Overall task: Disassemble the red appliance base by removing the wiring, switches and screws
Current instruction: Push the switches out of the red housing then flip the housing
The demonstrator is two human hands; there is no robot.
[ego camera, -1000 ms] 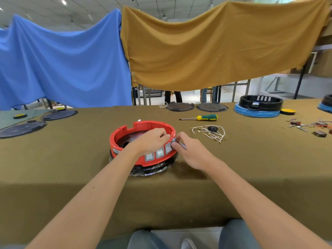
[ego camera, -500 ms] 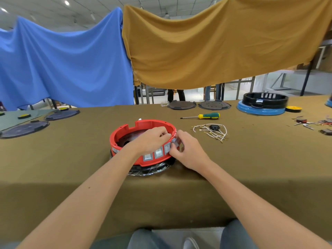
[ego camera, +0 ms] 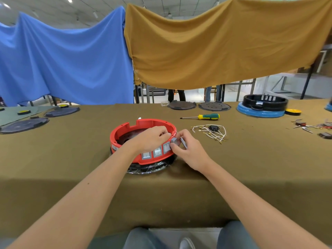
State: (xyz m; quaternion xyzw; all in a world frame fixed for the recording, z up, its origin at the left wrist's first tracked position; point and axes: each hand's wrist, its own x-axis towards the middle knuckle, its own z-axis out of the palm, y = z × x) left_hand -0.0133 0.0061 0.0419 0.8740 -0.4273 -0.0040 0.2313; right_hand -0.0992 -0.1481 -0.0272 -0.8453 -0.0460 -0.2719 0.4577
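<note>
The red appliance base (ego camera: 125, 131) is a round ring on a black underside, near the table's front edge. Three grey switches (ego camera: 156, 152) sit in its front wall. My left hand (ego camera: 152, 138) curls over the rim above them and grips it. My right hand (ego camera: 188, 150) pinches a grey switch (ego camera: 173, 140) at the right end of the row, half out of the wall. A bundle of white wiring with a black part (ego camera: 212, 132) lies on the cloth to the right. A green and yellow screwdriver (ego camera: 206, 116) lies behind it.
The table (ego camera: 71, 159) is covered with olive cloth. Two dark round plates (ego camera: 181, 105) lie at the back, a black and blue base (ego camera: 262, 106) at the back right, small loose parts (ego camera: 312, 126) at the far right, dark discs (ego camera: 23, 124) on the left.
My right hand has drawn the end switch further out of the red wall and tilted it. My left hand has stayed on the rim.
</note>
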